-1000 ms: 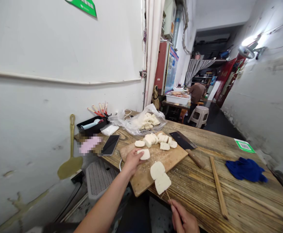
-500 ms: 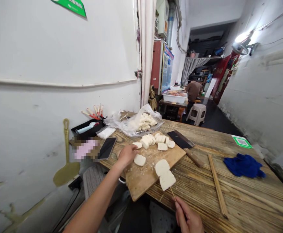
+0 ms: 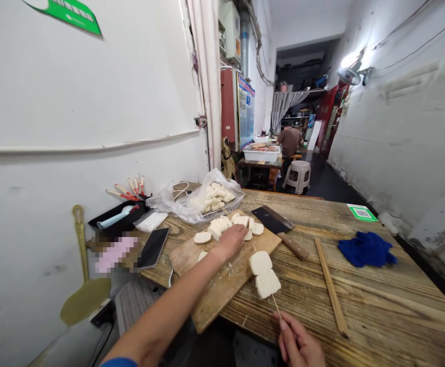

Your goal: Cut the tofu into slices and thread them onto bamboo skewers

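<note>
Pinched low on its thin end, a wooden skewer (image 3: pixel 277 307) is in my right hand (image 3: pixel 300 336). Two white slices, like cut steamed bun (image 3: pixel 261 263), are threaded on it one above the other, and its tip shows beyond them. My left hand (image 3: pixel 233 241) reaches over the cutting board (image 3: pixel 222 285), fingers closed at a bun slice (image 3: pixel 248 236) that they partly hide. Around those fingers lie several more slices (image 3: pixel 216 225). A single slice (image 3: pixel 203 237) lies left of the hand, and another is mostly covered by the forearm. Crumbs dot the board.
A cleaver (image 3: pixel 273 219) lies behind the board. To its right are wooden sticks (image 3: pixel 331 285) and a blue cloth (image 3: pixel 366 249). A plastic bag (image 3: pixel 222 183) holds filled skewers. At left are a phone (image 3: pixel 153 247) and a black tray (image 3: pixel 111 216). Someone (image 3: pixel 290 141) sits far back.
My left hand has moved right across the board, from the left slice to the slices at the back. The skewer's tip now pokes out past the upper slice. The view has turned slightly right.
</note>
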Motion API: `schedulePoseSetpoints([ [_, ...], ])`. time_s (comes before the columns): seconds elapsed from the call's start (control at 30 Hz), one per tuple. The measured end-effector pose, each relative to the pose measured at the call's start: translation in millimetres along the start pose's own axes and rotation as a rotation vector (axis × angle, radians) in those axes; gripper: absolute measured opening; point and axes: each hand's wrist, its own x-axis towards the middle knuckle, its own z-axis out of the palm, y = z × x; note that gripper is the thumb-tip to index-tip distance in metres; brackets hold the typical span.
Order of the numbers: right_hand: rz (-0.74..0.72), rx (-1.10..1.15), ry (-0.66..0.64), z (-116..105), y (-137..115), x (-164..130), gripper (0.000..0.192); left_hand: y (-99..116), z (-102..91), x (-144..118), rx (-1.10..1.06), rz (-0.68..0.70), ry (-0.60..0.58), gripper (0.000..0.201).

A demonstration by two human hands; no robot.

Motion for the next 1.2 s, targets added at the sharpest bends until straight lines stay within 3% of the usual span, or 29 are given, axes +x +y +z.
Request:
schedulePoseSetpoints([
  [0.23,0.012,-0.002,0.020,-1.2,-4.1,0.9,0.050,-1.1,4.7,6.7,0.075,-0.073,-0.011,0.023],
  [0.37,0.003,0.015,0.027,-0.2,-4.1,1.9,0.049,-2.5,7.6,7.1,0.092,-0.106,0.009,0.034],
  [0.67,-0.010,0.021,0.017,-0.5,2.8,1.5,0.047,-6.9,5.4,9.9,-0.105,-0.062,0.036,0.037],
  [0.8,-0.021,0.019,0.012,-0.7,5.8,1.8,0.046,-5.3,5.0,6.1,-0.385,-0.139,0.109,0.036],
  [0.97,-0.036,0.022,-0.002,-0.1,7.5,1.7,0.044,-5.6,4.8,-5.0,-0.871,-0.372,0.232,0.029],
  [1.2,-0.242,-0.124,-0.020,2.7,-9.7,2.4,0.035,-1.0,-2.1,-34.8,-1.397,-0.657,0.239,0.039],
])
